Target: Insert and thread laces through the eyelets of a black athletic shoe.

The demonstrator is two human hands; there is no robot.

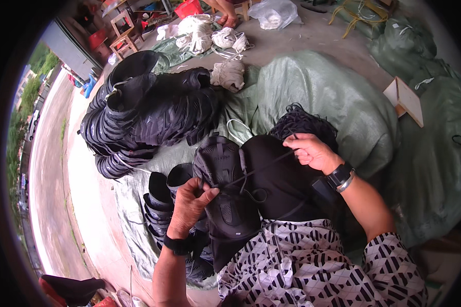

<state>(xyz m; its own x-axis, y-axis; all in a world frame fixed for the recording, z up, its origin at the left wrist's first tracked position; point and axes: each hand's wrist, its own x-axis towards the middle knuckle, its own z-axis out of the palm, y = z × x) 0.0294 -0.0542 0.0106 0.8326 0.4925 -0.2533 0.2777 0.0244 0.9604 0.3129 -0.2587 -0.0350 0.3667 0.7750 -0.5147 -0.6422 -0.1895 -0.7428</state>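
Landmark: black shoe upper, lying on the person's lap, tongue end pointing away from the body. Going left to right from there.

Far left and beyond the upper, a small wooden chair is standing on the floor. Left of the upper and farther off, a big pile of black shoe uppers is sitting in nested rows. Just left of the upper, a smaller stack of dark uppers is resting on green sheeting. Left hand, black band on its wrist, is bending over the upper's left side; thumb and finger are pinching the black lace there. Can't tell if they are also gripping the upper, or if the lace is passing through an eyelet. Well beyond the upper, white bundles are lying on the floor.

The lace is running taut across the upper, up to the right. Right hand, wearing a dark watch, is pinching it well right of the upper. Behind that hand, right of the upper, a dark heap of laces is lying against a green sack. Far right of the upper, a shallow wooden box is leaning on more green sacks.
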